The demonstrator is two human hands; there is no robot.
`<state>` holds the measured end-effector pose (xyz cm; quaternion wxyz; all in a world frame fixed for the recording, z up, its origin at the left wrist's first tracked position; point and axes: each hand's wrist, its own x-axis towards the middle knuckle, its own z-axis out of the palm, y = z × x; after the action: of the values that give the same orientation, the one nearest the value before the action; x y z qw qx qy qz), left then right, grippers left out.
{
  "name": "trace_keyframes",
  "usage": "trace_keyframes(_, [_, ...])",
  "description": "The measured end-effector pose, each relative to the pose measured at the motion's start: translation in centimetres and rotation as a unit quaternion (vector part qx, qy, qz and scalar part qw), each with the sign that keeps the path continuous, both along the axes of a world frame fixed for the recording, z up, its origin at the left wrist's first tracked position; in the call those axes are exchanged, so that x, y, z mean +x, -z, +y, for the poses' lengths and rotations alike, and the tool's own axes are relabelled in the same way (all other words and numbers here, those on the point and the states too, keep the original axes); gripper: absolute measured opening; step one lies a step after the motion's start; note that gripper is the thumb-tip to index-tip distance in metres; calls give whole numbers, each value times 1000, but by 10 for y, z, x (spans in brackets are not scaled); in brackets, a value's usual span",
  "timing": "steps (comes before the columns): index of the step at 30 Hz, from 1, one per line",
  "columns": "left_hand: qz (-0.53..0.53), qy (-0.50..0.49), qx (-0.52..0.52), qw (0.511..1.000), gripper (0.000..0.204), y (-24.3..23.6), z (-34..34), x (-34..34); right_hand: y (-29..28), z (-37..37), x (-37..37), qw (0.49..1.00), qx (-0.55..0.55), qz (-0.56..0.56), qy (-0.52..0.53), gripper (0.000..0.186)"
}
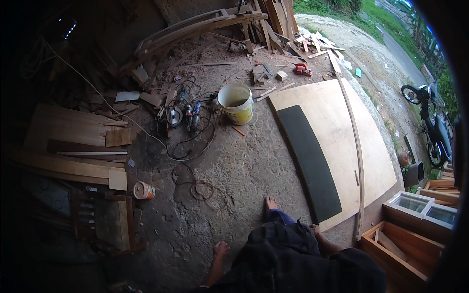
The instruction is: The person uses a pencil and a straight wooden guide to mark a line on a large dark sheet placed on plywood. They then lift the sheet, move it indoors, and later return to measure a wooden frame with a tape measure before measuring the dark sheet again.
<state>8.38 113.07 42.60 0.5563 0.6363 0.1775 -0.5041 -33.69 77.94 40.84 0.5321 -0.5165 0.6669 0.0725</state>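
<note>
Rough workshop floor (249, 161). Pale plywood panel (337, 146), right side. Long dark strip (310, 163) along the panel's left edge, axis running ahead and leftward from the right hand (317, 231). Right hand: nearer, by panel's near-left corner; grip cannot be told. Left hand (222, 249): well apart, loosely curled.

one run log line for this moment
left hand: no held object visible; right hand: near dark panel, contact unclear; dark panel: along left edge of pale sheet
</note>
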Motion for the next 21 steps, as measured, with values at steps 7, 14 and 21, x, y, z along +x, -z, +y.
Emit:
trace_keyframes(7, [9, 54, 138, 989, 28, 3, -49, 48, -65, -206, 153, 987, -57, -132, 72, 35])
trace_keyframes(14, [-1, 108, 160, 981, 23, 27, -195, 178, -56, -343, 278, 979, -105, -155, 84, 35])
trace_keyframes(21, [-42, 38, 114, 992, 24, 28, -408, 352, -36, -374, 323, 984, -38, -105, 136, 37])
